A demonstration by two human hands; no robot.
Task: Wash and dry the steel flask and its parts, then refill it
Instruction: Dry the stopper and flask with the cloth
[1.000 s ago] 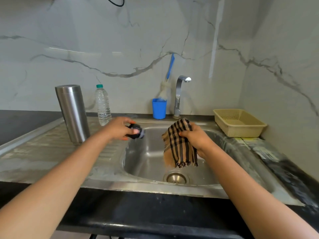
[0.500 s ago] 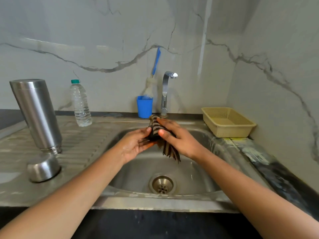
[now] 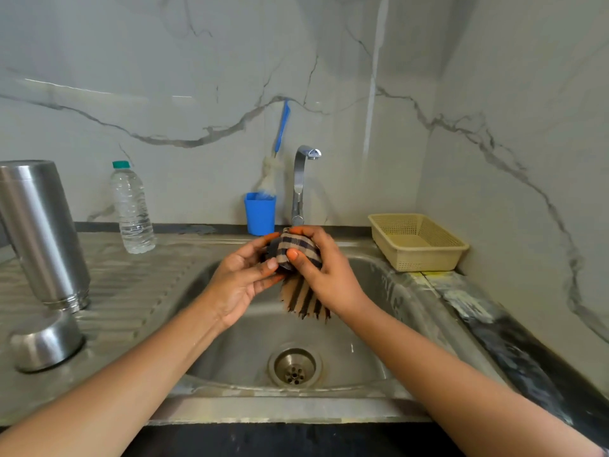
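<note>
Both hands meet over the steel sink basin [image 3: 230, 354], just in front of the tap [image 3: 300, 179]. The left hand [image 3: 242, 280] pinches a small dark flask stopper [image 3: 271, 253] between its thumb on top and its fingers underneath. Only a dark edge of the stopper shows, because a brown and black checked cloth [image 3: 298, 249] is wrapped over it. The right hand [image 3: 328, 275] grips that cloth around the stopper, thumb pressed on the near side and fingers curled over the far side. The loose fringed end of the cloth hangs down below the right palm, above the basin and clear of the drain [image 3: 294, 366].

The steel flask body [image 3: 41, 232] stands mouth down on the ribbed drainboard [image 3: 131, 291] at the left, well apart from the hands. Just in front of it, the steel flask cap [image 3: 46, 341] sits upside down on the same drainboard.

A clear plastic water bottle [image 3: 132, 209] with a green cap stands at the back of the drainboard. A blue cup [image 3: 259, 213] holding a blue-handled bottle brush [image 3: 280, 133] stands just left of the tap. A beige plastic basket [image 3: 417, 242] rests at the right rear corner of the sink. The black tabletop [image 3: 296, 440] runs along the near edge, and grey-veined marble covers the walls.
</note>
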